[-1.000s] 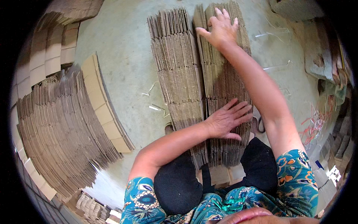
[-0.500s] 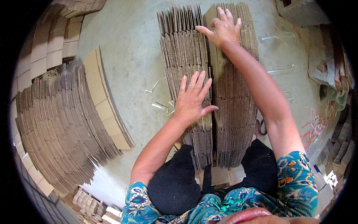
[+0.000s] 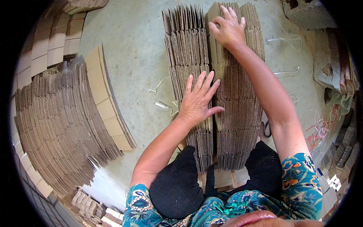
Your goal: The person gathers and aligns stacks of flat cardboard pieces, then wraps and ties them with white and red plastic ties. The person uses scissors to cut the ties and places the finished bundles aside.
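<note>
Two long rows of folded cardboard sheets stand on edge, side by side, in front of me. My left hand [image 3: 198,100] lies with fingers spread on the left cardboard row [image 3: 185,49], its thumb reaching over the dark gap toward the right row. At the far end of the right cardboard row [image 3: 236,113], my right hand [image 3: 229,31] spans a section of sheets. Its thumb is bent at the section's left side, and its fingers reach over the top toward a narrow split in the row. The fingertips' exact contact is partly hidden. Both rows run toward me between my knees.
A large bundle of cardboard sheets [image 3: 56,125] stands at left, with flat tan panels [image 3: 104,94] along its right side. White strap scraps [image 3: 166,106] lie on the floor [image 3: 128,56]. Tangled straps [image 3: 319,132] and a grey block [image 3: 310,15] are at right.
My right thumb has drawn in from pointing left to a bent position against the sheets. A split has appeared at the right row's far end. My left hand has shifted slightly right.
</note>
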A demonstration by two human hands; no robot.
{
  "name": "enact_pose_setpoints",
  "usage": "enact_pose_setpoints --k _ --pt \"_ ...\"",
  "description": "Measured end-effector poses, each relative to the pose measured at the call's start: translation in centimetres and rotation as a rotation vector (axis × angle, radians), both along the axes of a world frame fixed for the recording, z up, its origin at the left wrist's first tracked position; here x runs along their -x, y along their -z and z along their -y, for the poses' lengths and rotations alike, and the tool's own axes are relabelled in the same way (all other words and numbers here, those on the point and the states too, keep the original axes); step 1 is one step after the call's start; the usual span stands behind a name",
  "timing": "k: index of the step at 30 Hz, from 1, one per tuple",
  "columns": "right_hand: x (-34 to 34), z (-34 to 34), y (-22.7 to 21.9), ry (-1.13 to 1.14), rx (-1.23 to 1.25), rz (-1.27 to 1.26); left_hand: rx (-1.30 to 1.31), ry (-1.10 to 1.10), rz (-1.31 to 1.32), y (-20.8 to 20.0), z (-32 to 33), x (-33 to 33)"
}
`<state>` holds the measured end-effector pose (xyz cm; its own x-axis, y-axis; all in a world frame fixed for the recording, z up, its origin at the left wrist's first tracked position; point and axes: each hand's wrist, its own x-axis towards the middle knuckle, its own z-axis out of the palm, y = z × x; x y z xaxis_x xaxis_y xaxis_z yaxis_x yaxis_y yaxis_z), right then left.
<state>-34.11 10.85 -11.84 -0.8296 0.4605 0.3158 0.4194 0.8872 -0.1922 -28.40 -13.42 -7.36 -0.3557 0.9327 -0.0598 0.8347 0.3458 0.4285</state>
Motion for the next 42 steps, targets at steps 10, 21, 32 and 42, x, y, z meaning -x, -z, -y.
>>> enact_pose_setpoints --k 10,21,32,42 --pt "0.6 0.3 0.3 0.054 -0.001 -0.037 -0.061 0.026 0.046 0.0 -0.5 -0.1" --pt "1.5 3.4 -6.3 0.102 0.274 0.217 -0.056 0.038 0.053 0.1 -0.5 -0.2" --pt "2.0 2.5 -4.1 0.102 0.167 0.167 -0.074 0.054 0.061 0.0 -0.6 -0.1" --pt "2.1 4.9 -7.2 0.026 0.286 0.157 -0.086 0.057 0.065 0.1 -0.5 -0.2"
